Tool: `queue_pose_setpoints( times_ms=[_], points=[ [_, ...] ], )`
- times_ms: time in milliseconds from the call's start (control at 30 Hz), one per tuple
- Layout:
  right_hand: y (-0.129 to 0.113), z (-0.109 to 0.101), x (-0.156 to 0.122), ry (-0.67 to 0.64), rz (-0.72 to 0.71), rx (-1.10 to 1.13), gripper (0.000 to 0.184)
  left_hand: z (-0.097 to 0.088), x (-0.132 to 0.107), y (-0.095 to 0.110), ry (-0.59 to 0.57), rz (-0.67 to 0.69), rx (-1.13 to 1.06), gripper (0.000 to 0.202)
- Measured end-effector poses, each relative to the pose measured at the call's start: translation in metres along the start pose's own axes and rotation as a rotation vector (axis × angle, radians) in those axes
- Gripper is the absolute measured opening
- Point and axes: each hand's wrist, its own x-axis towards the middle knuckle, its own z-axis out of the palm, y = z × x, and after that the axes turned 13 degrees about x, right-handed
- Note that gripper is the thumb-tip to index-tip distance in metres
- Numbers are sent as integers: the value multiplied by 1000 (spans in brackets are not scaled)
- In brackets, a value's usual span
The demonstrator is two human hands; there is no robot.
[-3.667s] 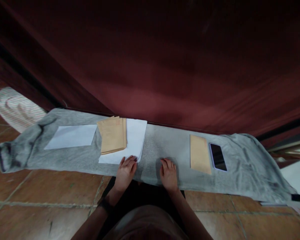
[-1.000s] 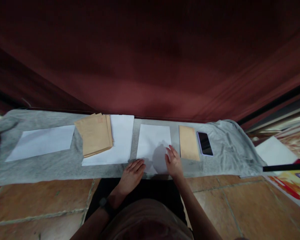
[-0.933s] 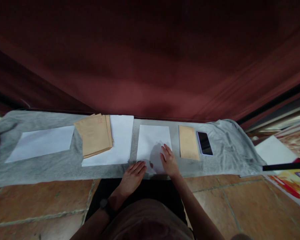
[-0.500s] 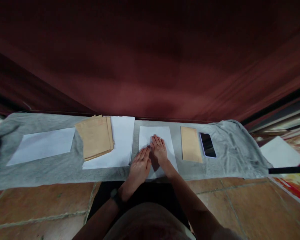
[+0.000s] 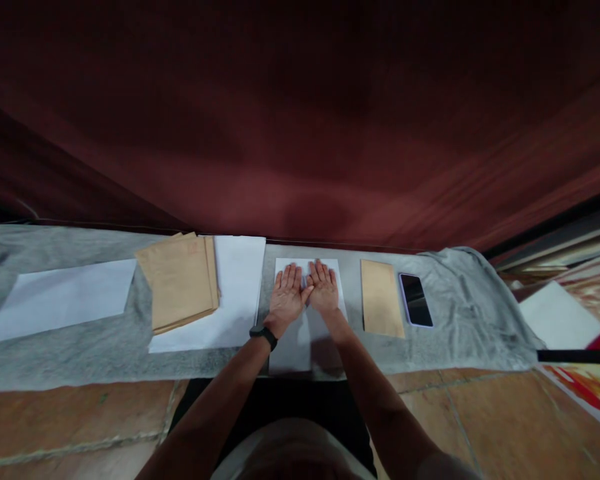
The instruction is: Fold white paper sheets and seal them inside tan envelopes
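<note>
A white sheet of paper (image 5: 291, 350) lies in front of me with a crease line running down its middle. My left hand (image 5: 286, 293) rests flat on its upper left part, fingers stretched out and pointing away from me. Beside it, my right hand (image 5: 323, 287) lies flat on the upper right part, fingers also extended. The thumbs come close together near the crease, and neither hand grips anything. The hands hide part of the sheet. A dark watch (image 5: 264, 335) sits on my left wrist.
Left of the sheet lies a white paper stack (image 5: 237, 287), with several brown envelopes (image 5: 183, 283) partly over it. Another white sheet (image 5: 65, 297) is farther left. To the right are one brown envelope (image 5: 381, 300) and a phone (image 5: 416, 300). A grey cloth (image 5: 470, 313) covers the bench.
My left hand has moved up the sheet and straightened beside the right. My right hand has shifted slightly to the right. The crease now shows between them.
</note>
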Motion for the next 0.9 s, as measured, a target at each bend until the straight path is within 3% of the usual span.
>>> queue_pose_setpoints(
  times_ms=[400,600,767,900],
  points=[
    [29,-3,-3,201,29,49,57,-4,2,-11,-9,19,29,74],
    [35,-12,-10,219,85,60,57,-8,0,-11,-20,16,65,73],
    [11,-17,-42,212,95,91,57,-12,-2,-9,-26,17,60,72],
    [-25,-12,-90,84,-40,103,57,-17,0,-10,-18,48,27,68]
  ],
)
